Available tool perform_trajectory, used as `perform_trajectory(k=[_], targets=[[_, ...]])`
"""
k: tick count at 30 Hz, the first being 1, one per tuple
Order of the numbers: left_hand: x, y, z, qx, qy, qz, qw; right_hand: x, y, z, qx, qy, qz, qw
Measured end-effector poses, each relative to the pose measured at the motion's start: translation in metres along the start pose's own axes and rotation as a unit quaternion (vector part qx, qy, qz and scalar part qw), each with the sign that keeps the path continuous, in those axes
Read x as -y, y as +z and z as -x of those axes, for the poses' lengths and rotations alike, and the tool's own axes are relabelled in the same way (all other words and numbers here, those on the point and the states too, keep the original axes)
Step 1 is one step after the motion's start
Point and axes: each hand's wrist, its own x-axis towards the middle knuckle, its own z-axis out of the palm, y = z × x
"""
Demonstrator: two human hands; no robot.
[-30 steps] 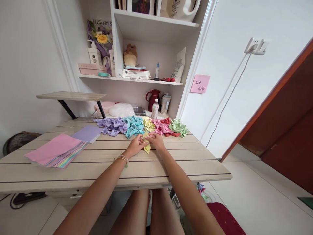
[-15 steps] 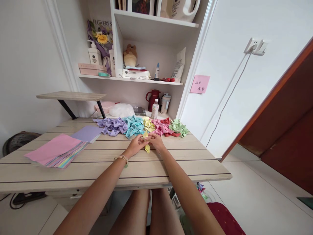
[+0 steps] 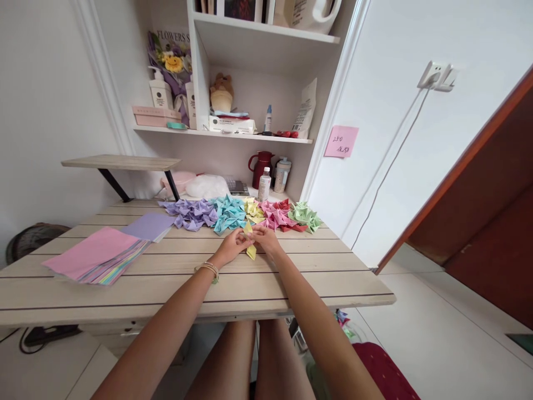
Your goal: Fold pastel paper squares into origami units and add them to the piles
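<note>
A yellow folded origami paper [image 3: 251,253] is pinched between my two hands over the desk. One pointed end sticks up past the fingers and the other points toward me; its middle is covered by my fingertips. My left hand [image 3: 231,248], with bracelets at the wrist, is closed on the paper from the left. My right hand [image 3: 265,238] grips it from the right, fingers bent. Just beyond the hands lie heaps of folded paper pieces: purple [image 3: 191,214], blue [image 3: 229,213], yellow [image 3: 252,208], pink [image 3: 273,215] and green [image 3: 305,215], with some red ones among them.
On the left lie a stack of coloured paper sheets [image 3: 97,254] and purple sheets [image 3: 149,226]. A small raised stand [image 3: 120,162] is behind them. A bottle [image 3: 264,185], a dark red jug [image 3: 261,169] and a tumbler [image 3: 282,175] stand at the back under the shelves.
Both hands stay in nearly the same place, still holding the yellow paper. The upper tip of the paper looks slightly wider now. The camera view has shifted very slightly.
</note>
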Motion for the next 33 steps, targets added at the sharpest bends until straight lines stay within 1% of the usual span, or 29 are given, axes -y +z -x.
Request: perform_trajectory(k=[6, 10, 13, 15, 17, 19, 20, 26, 30, 33], targets=[[0.005, -0.001, -0.001, 0.002, 0.006, -0.014, 1.000, -0.001, 0.001, -0.001, -0.007, -0.008, 0.033, 0.999], [0.008, -0.001, -0.001, 0.019, 0.013, -0.024, 0.999, -0.002, 0.000, -0.002, 0.006, -0.015, 0.092, 0.996], [0.007, -0.002, 0.001, 0.027, 0.026, -0.056, 0.998, -0.003, -0.002, -0.001, 0.027, -0.030, 0.152, 0.987], [0.003, -0.002, 0.002, 0.027, 0.032, -0.115, 0.993, -0.003, -0.003, 0.000, 0.026, -0.043, 0.229, 0.972], [0.000, -0.003, 0.003, 0.027, 0.029, -0.195, 0.980, -0.001, -0.003, 0.002, -0.004, -0.058, 0.328, 0.943], [-0.003, -0.003, 0.004, 0.043, 0.031, -0.222, 0.974, 0.002, -0.003, 0.004, -0.014, -0.070, 0.391, 0.918], [-0.003, -0.003, 0.003, 0.050, 0.035, -0.224, 0.973, 0.003, -0.002, 0.004, -0.011, -0.071, 0.404, 0.912], [0.000, -0.003, 0.002, 0.057, 0.034, -0.213, 0.975, 0.006, -0.002, 0.005, -0.008, -0.065, 0.419, 0.906], [-0.002, -0.003, 0.003, 0.046, 0.036, -0.201, 0.978, 0.004, -0.002, 0.004, -0.002, -0.059, 0.410, 0.910], [-0.005, -0.003, 0.004, 0.047, 0.036, -0.213, 0.975, 0.003, -0.003, 0.004, -0.001, -0.057, 0.402, 0.914]])
